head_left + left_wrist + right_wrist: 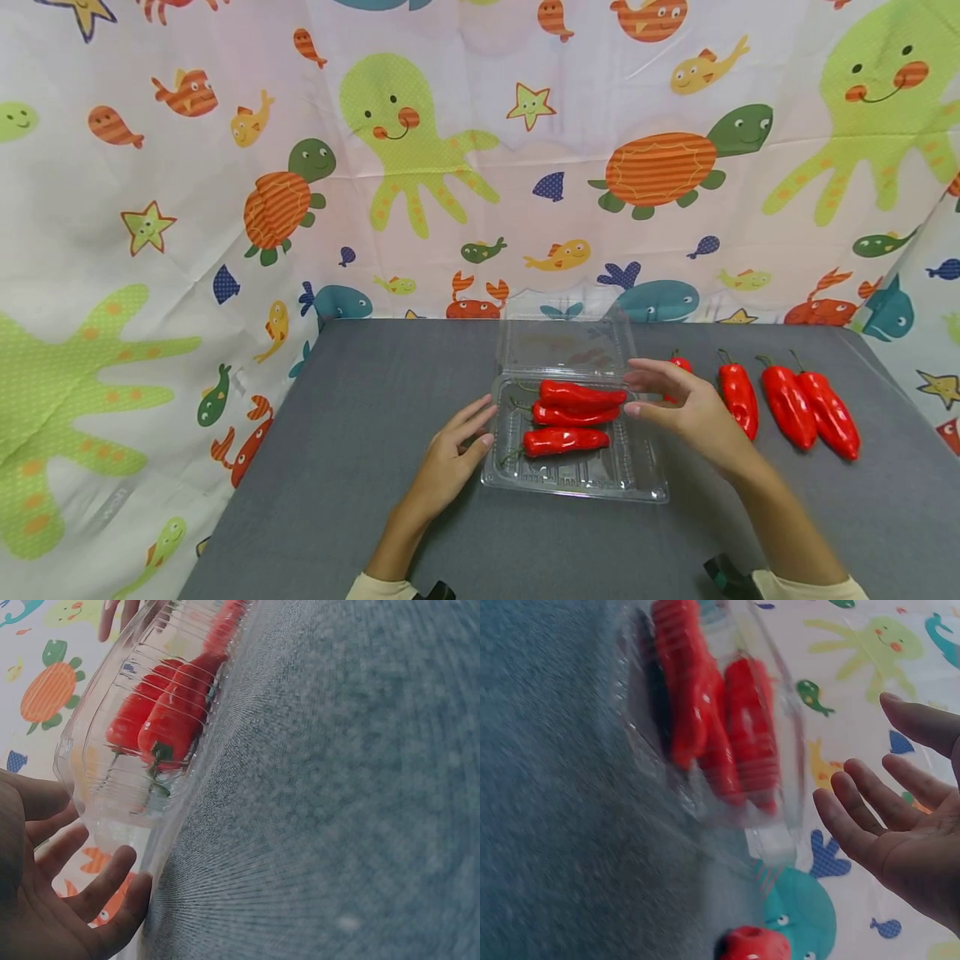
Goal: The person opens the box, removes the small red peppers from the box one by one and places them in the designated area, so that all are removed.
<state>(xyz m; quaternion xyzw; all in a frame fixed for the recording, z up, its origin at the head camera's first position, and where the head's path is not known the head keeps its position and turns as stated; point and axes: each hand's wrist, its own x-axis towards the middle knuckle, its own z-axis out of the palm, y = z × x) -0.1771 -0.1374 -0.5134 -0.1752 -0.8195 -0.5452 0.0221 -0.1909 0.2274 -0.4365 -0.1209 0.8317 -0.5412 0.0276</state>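
A clear plastic clamshell box [577, 487] lies with its lid [566, 346] raised at the back. Inside it, three red peppers [566, 442] lie side by side, green stems to the left. My left hand [447, 468] is at the box's left edge, fingers spread and slightly bent, fingertips right at the rim. In the left wrist view the peppers [172, 720] show through the box wall. My right hand [693, 412] is over the box's right side with nothing in its fingers. The right wrist view shows that hand [900, 825] with fingers loosely extended, apart from the box [787, 750].
To the right of the box, more red peppers [738, 396] lie on the grey table [390, 375], one of them partly hidden behind my right hand. A curtain printed with sea animals [450, 167] hangs at the table's back edge and left side.
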